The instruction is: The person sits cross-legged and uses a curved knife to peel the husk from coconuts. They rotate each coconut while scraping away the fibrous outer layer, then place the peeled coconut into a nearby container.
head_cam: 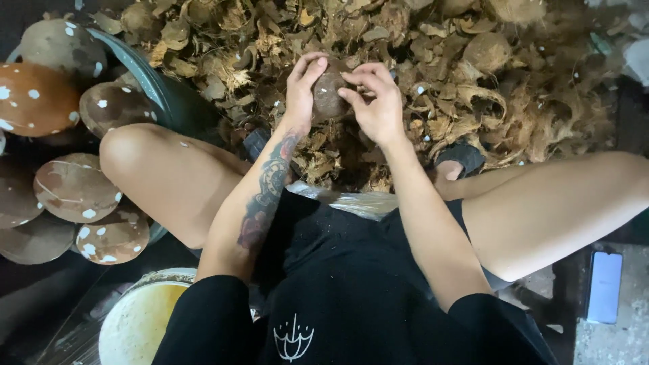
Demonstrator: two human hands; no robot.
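Head view, nearest first: black shirt (318,324) with a small pale emblem, black shorts (338,236), bare knees spread to either side. Cream-coloured bucket (138,318) at lower left, beside the left elbow. Tattooed left forearm and bare right forearm reaching forward between the knees. Left hand (301,91) wrapped round the left side of a brown coconut (329,91), thumb and fingers pressed to its shell. Right hand (378,101) closed on the coconut's right side, fingertips curled over the top; exact contact of the thumb hidden behind the shell. Coconut held clear above a heap of dry husk scraps (419,74), roughly over the middle of the heap's near edge. Dark sandals (460,159) half buried in husk below the hands. Husked coconuts (74,189), brown with white flecks, stacked at far left, partly in a dark green basin (169,94). Flat pale rectangular object (604,287), possibly a phone, on the floor at lower right.
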